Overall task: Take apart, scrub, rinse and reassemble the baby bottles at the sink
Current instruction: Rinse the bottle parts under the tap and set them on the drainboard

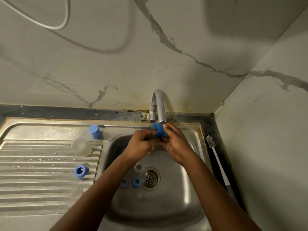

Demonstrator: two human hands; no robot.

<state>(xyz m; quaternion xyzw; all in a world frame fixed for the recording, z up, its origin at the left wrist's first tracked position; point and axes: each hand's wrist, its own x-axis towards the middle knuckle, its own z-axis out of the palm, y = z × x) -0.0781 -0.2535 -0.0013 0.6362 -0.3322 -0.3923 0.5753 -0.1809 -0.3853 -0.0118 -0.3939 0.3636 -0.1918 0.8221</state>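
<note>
I'm holding the blue cap [160, 130] right up under the tap spout [160, 105], over the basin [186, 194]. My right hand [176, 144] is pinching it from the far side, fingertips on its upper edge. My left hand [141, 145] is curling round its lower rim, so both hands are gripping this one piece. I can't tell whether water is actually running.

To do this well, I'm thinking: turn the open end up towards the spout, roll the cap between the fingers so every side gets flushed, and run a thumb round the inside where soap collects. A wet cap will be slippery, so a firm pinch matters here.

Down in the basin, a white ring [138, 167] is lying just beside the drain [150, 178], and two blue rings [123, 183] [136, 181] are sitting close to it. One slip and small parts could crowd that drain.

On the drainboard [33, 185], a second blue cap [95, 132] is standing closed end up, a clear dome [81, 147] is resting near it, and a blue collar [80, 171] is lying further forward. Nothing there looks reassembled yet. The bottle brush [216, 162] is lying off to the right of the sink.
</note>
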